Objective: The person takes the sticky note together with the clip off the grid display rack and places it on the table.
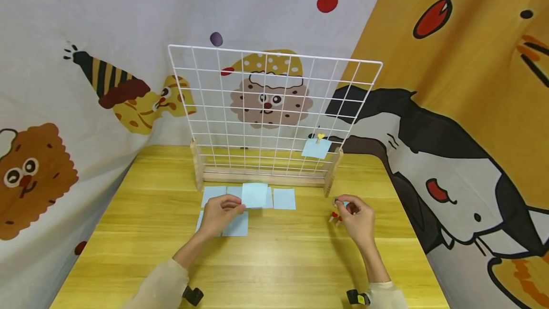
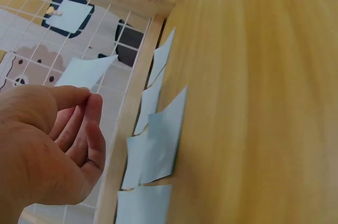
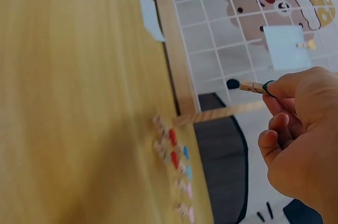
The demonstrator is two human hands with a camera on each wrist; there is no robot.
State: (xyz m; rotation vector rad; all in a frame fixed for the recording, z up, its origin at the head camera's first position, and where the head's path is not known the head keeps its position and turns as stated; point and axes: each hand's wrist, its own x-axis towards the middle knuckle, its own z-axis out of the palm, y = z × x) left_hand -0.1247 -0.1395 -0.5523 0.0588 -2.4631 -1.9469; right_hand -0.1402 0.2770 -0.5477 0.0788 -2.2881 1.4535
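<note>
My left hand (image 1: 220, 216) pinches a light blue paper note (image 1: 255, 195) between thumb and fingertips, raised over other blue notes (image 1: 284, 199) on the table. In my right hand (image 1: 359, 217), thumb and finger pinch a small wooden clothespin (image 3: 252, 86) with a green end, pointing toward the grid. A white wire grid panel (image 1: 274, 54) stands upright in a wooden base (image 1: 266, 177) beyond both hands. On its lower right hangs another blue note (image 1: 315, 150), clipped by a clothespin with a yellow heart (image 1: 320, 136).
Several small clothespins with red (image 3: 175, 159), blue and pink (image 3: 190, 190) tops lie on the table near my right hand, by the base's right foot. The wooden table (image 1: 283, 271) reaches back to a cartoon-printed curtain (image 1: 137, 8). Several loose notes lie in front of the base.
</note>
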